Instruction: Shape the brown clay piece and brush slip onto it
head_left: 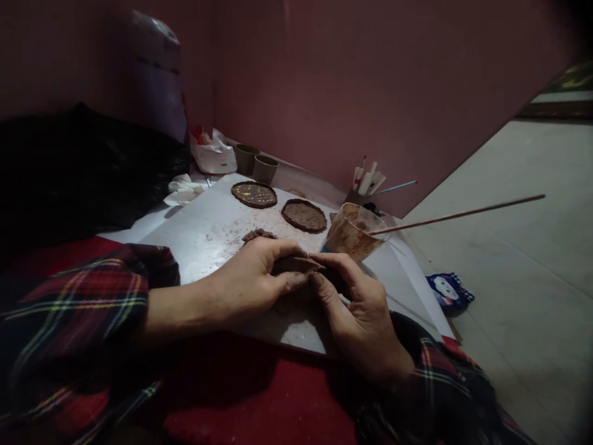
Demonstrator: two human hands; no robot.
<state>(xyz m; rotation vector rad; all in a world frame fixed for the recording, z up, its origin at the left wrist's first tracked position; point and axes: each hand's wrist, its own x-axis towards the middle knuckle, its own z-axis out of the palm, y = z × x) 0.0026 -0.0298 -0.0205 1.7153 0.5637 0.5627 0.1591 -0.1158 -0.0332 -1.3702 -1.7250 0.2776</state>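
Between my two hands is a thin piece of brown clay (296,266), raised over the front of the white board (194,235). My left hand (254,278) grips its left side, thumb below and fingers above. At its right edge, my right hand (356,303) pinches the clay between thumb and fingertips. Part of the piece is hidden by my fingers. Just behind my left hand lies a crumbly lump of clay (259,234). Farther back are a flat brown clay disc (304,216) with a raised rim and another disc (254,194) with yellow dots.
A clay-smeared plastic cup (354,232) holds a long thin stick (463,213) that juts right. Behind it stands a holder with pale sticks (368,179). Two dark cups (265,169), a white bag (215,154) and crumpled tissue (184,190) sit at the back. A blue packet (449,290) lies right.
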